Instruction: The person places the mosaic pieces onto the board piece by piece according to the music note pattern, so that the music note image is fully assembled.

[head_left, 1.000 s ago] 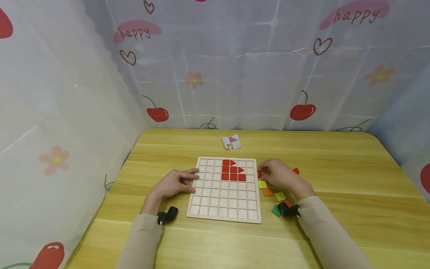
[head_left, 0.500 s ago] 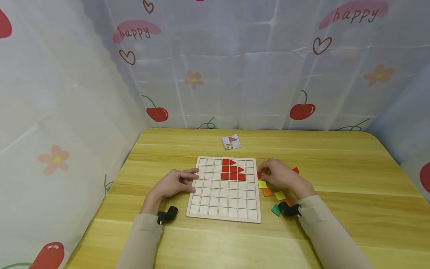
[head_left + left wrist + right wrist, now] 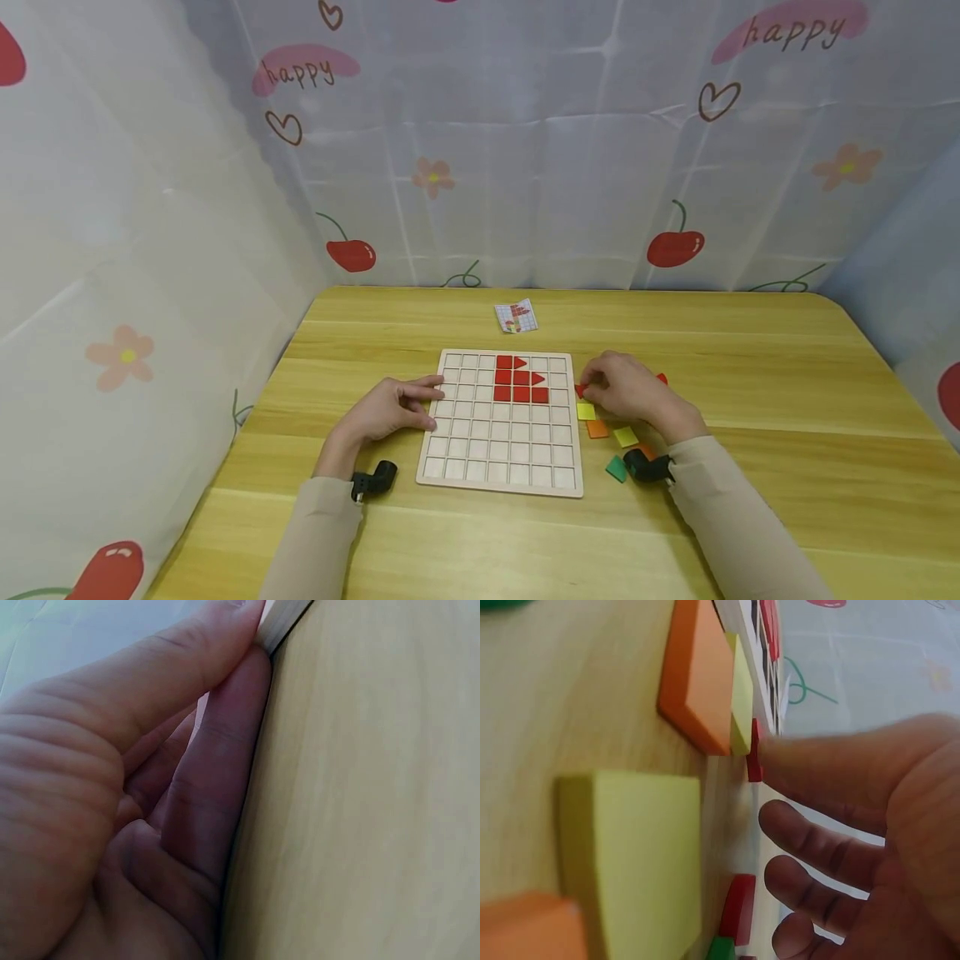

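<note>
A wooden grid board (image 3: 457,429) lies on the table, with several red tiles (image 3: 503,377) set in its upper rows, some square and some triangular. The left hand (image 3: 386,410) rests at the board's left edge, fingers and thumb spread along it; in the left wrist view, fingertips meet the board's edge (image 3: 281,621). Just off the board's right edge, the right hand (image 3: 622,385) pinches a small red tile (image 3: 754,750) between thumb and index finger. Most of that tile is hidden behind the fingers. The other right fingers are loosely curled.
Right of the board lie yellow (image 3: 586,412), orange (image 3: 597,428) and green (image 3: 616,469) tiles, some partly hidden by the right wrist. Another red piece (image 3: 662,379) shows behind the right hand. A small printed card (image 3: 517,317) lies beyond the board. A patterned curtain (image 3: 525,208) stands behind the table.
The right hand has shifted very slightly, a little away from the person. The left hand, the board and the tiles in it stay where they were.
</note>
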A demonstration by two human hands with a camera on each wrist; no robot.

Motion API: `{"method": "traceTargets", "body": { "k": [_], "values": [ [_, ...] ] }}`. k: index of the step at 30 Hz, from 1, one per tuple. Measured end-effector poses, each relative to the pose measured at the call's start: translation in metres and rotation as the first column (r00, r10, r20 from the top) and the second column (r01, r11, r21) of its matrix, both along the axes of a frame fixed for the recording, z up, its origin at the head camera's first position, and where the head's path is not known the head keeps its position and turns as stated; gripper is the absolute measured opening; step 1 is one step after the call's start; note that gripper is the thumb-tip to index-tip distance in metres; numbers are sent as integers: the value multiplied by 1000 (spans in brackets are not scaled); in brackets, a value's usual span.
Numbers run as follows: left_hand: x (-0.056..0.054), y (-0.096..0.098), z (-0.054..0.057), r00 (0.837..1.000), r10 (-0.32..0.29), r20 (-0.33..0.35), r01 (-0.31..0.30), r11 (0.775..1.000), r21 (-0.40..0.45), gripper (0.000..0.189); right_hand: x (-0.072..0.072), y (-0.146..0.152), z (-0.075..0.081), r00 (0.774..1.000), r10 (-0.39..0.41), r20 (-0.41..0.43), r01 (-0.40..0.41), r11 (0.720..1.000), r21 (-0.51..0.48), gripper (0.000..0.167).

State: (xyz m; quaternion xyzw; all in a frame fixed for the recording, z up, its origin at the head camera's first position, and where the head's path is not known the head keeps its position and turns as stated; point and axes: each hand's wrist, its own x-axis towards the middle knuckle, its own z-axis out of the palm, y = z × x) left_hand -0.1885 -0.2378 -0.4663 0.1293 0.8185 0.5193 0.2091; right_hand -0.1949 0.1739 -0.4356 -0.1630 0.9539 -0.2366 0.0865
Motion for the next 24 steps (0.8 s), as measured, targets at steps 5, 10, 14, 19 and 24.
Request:
{"method": "traceTargets", "body": {
  "k": [5,10,14,19,24],
  "values": [
    [0,0,-1,1000,-3,-7,3,1000,7,42,0,-2,-3,1000,26,-3,-26,1000,-13,17],
    [0,0,0,1000,-4,-7,4,1000,12,43,-1,-4,-7,999,26,-18,-26,1000,-11,17],
    [1,0,0,1000,-6,-8,7,1000,10,42,-1,-6,-7,999,25,-22,-25,1000,5,14],
    [1,0,0,1000,-9,-8,10,1000,7,42,1,-6,-6,1000,24,-9,-24,999,21,16],
    [1,0,0,1000,-10,-15,10,1000,3,43,2,-6,-3,1000,8,0,-8,1000,8,19]
  ]
}}
